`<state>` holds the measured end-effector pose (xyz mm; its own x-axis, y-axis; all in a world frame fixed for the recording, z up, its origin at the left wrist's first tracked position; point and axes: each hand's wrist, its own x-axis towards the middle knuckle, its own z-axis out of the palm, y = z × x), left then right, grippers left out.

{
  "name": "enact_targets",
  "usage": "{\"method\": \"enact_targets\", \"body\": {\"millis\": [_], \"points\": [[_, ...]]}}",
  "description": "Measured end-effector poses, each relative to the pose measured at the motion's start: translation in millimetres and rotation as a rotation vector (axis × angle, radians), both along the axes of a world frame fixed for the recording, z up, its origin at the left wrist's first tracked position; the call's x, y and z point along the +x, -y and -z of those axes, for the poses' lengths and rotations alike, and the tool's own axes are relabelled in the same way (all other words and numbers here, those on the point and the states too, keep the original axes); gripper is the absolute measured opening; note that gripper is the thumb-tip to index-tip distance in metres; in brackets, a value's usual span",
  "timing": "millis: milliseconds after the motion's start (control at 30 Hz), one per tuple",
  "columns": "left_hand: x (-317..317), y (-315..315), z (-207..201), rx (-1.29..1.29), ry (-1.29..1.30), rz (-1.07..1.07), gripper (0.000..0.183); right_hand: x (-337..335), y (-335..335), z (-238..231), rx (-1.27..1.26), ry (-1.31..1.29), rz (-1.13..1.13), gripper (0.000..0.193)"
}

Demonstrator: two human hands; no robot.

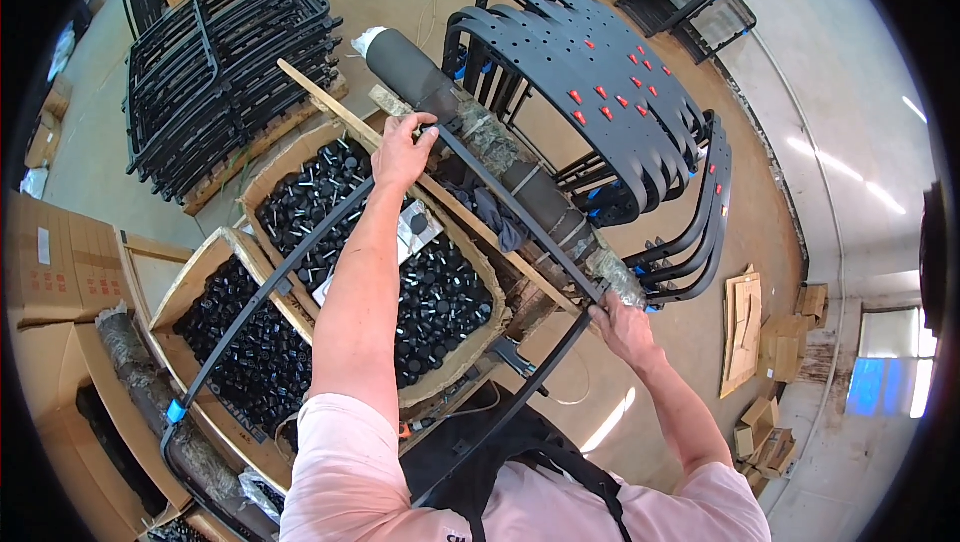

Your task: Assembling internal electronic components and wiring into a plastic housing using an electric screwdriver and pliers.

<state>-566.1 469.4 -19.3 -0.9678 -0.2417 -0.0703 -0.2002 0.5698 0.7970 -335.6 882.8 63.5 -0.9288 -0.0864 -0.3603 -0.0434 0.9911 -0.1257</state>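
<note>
A black metal tube frame (520, 212) lies at a slant in front of me, its near bar resting close to a padded, tape-wrapped beam (515, 167). My left hand (403, 152) is closed around the frame's far left corner. At the right corner, my right hand (625, 330) grips the same frame with bent fingers. One long side rail runs down left over the boxes to a blue-taped end (177, 411); another runs toward my body. Below my left forearm sits a carton of black screw-in feet with metal stems (440, 307). Beside it, another carton holds small black plastic caps (245, 352).
A wooden strip (335, 107) crosses beside the beam. A dark hand tool (512, 355) hangs by the carton's edge. Black frames (225, 62) are stacked at far left. Curved black panels with red clips (590, 72) stand at far right. Flattened cardboard (742, 337) leans farther right.
</note>
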Motion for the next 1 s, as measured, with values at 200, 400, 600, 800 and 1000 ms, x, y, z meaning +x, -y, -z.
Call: {"method": "enact_targets", "body": {"millis": [200,400,600,800,1000], "points": [[-1,12,11,0.129,-0.103,0.051,0.029,0,4,-6,0.016,0.127,0.035,0.039],[1,3,5,0.01,-0.083,0.013,0.03,-10,9,-13,0.126,0.101,0.023,0.047],[0,11,11,0.032,-0.112,0.042,0.032,-9,9,-10,0.082,0.028,-0.002,0.045],[-1,18,12,0.097,0.008,0.023,0.032,-8,14,-6,-0.02,0.023,-0.052,0.032],[5,5,6,0.023,-0.121,0.02,0.034,-5,4,-7,-0.032,0.092,-0.031,0.036]]}}
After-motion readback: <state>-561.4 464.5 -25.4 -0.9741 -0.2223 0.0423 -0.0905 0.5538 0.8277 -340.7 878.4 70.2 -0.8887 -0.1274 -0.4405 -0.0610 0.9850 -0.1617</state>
